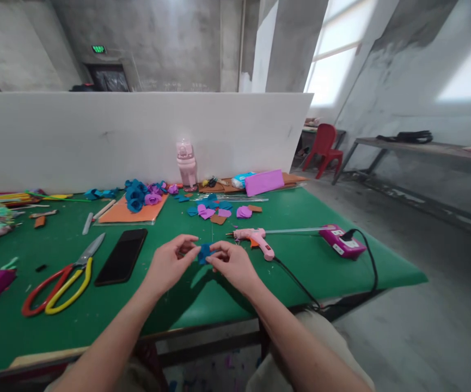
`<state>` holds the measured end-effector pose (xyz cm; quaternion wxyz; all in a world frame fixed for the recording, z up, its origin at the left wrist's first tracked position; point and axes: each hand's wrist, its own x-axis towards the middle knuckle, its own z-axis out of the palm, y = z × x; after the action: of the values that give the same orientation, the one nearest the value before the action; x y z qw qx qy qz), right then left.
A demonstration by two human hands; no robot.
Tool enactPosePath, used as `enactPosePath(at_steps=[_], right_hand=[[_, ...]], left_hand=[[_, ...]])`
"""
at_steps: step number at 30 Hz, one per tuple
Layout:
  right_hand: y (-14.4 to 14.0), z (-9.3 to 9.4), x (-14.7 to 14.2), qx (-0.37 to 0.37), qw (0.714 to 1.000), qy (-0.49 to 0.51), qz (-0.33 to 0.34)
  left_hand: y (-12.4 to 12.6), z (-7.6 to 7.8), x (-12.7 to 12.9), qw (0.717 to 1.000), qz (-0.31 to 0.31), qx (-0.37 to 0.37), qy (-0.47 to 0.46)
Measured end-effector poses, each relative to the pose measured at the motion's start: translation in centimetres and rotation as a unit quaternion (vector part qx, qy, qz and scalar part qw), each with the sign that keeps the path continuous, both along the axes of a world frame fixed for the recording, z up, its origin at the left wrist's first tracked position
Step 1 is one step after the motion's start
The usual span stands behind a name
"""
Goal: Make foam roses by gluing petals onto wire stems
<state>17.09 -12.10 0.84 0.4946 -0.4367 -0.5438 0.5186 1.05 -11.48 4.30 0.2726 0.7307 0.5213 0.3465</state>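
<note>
A small dark blue petal-shaped piece is held just above the green table, between my two hands. The thumb and fingertips of my left hand pinch its left edge. On the other side, my right hand grips it between thumb and index finger. Right of my hands lies a pink glue gun, its nozzle pointing left and a clear glue stick in its back. Beyond my fingers are loose blue, purple and brown petal pieces.
Scissors and a black phone lie left. Behind them, finished blue flowers rest on an orange sheet. A pink bottle stands by the white partition. A purple power strip with a cord is at right.
</note>
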Motion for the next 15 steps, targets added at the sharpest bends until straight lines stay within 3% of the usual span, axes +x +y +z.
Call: enactPosePath(at_steps=[4, 8, 11, 15], right_hand=[[-0.4, -0.1, -0.1, 0.018, 0.999, -0.026, 0.013], [-0.1, -0.5, 0.2, 0.004, 1.000, -0.012, 0.012], [0.7, -0.7, 0.6, -0.004, 1.000, -0.005, -0.026], [1.6, -0.5, 1.4, -0.006, 0.997, 0.000, -0.076]], left_hand=[[-0.5, -0.9, 0.7, 1.000, 0.010, 0.020, 0.014], [-0.1, -0.3, 1.3, 0.996, -0.013, -0.061, -0.070], [1.1, 0.1, 1.8, 0.988, -0.012, -0.107, -0.115], [3.4, -0.6, 1.4, 0.999, -0.005, -0.017, 0.037]])
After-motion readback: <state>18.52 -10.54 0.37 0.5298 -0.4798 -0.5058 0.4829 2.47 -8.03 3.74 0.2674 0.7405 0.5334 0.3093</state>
